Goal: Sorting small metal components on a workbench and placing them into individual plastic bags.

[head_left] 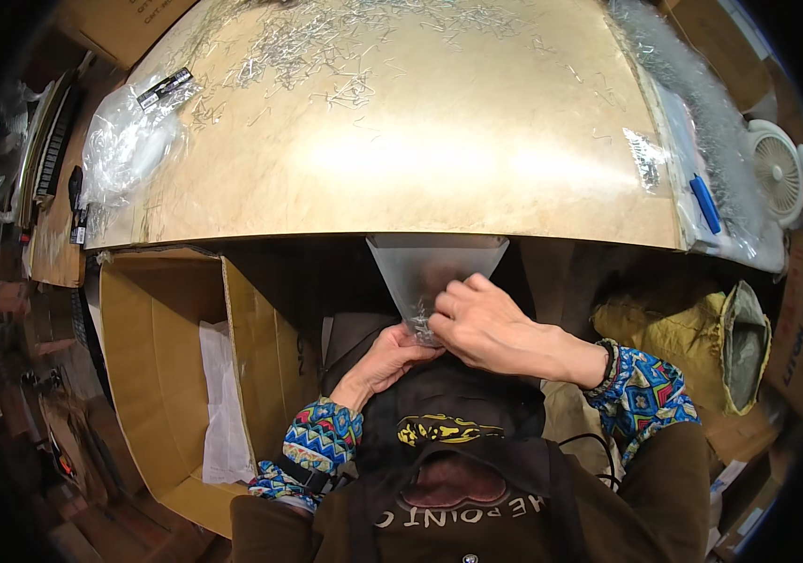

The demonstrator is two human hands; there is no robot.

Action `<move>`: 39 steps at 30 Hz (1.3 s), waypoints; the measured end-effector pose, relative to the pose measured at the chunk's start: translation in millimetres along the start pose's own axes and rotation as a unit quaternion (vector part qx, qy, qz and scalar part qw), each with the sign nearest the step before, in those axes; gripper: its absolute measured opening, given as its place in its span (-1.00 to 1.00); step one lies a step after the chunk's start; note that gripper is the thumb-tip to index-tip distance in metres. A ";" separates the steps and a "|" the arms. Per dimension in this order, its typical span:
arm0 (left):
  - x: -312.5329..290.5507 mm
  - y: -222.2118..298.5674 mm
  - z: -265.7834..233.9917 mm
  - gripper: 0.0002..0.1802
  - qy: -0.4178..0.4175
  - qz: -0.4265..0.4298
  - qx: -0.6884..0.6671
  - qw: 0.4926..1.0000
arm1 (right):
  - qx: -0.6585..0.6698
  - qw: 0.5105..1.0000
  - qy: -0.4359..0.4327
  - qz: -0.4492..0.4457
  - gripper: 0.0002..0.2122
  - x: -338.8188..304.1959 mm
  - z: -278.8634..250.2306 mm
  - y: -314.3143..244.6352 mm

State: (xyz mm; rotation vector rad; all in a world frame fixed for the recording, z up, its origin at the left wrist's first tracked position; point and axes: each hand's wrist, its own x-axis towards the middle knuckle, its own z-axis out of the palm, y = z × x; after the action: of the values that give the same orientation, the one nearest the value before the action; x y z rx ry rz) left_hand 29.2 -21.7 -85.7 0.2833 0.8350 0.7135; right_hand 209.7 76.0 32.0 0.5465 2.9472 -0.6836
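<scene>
Below the table's front edge slopes a grey metal chute [397,266], wide at the top and narrow at the bottom. Small shiny bent wire pieces [419,324] are bunched at its narrow end. My left hand [394,357] is closed at that lower tip, thumb and fingers together; a glint of clear plastic shows there, but what it grips is unclear. My right hand [481,324] lies over the chute's right side with its fingers curled in toward the wire pieces. Whatever is in those fingers is hidden by the hand.
Many loose bent wires [294,47] lie scattered across the far part of the pale table [261,178]. Clear plastic bags [129,145] sit at its left, a blue marker [704,204] at its right. An open cardboard box [162,375] stands left of my legs, a yellow sack [664,328] right.
</scene>
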 end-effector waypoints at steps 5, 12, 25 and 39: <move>6.2 -5.4 -6.3 -0.60 -0.085 0.022 -0.072 0.994 | 0.006 0.998 -0.052 -0.043 -0.74 -5.5 19.6 3.8; 5.4 -11.4 -16.8 -0.50 -0.156 -0.078 -0.028 0.984 | 0.086 0.988 0.117 -0.060 -0.77 -10.9 31.2 -4.2; -25.0 53.5 29.6 -0.40 -0.086 0.108 0.031 0.990 | 0.139 0.970 0.199 -0.020 -0.51 1.5 -26.0 2.5; -19.2 107.4 67.0 -0.51 -0.072 0.104 0.105 0.986 | 0.073 0.925 0.370 0.056 -0.87 3.0 -54.7 20.7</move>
State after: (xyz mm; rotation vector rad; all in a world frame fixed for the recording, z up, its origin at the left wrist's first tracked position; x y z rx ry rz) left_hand 21.3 47.1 22.0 0.6123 0.7494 0.7897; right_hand 215.1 118.3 72.3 1.2155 3.5029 -0.8337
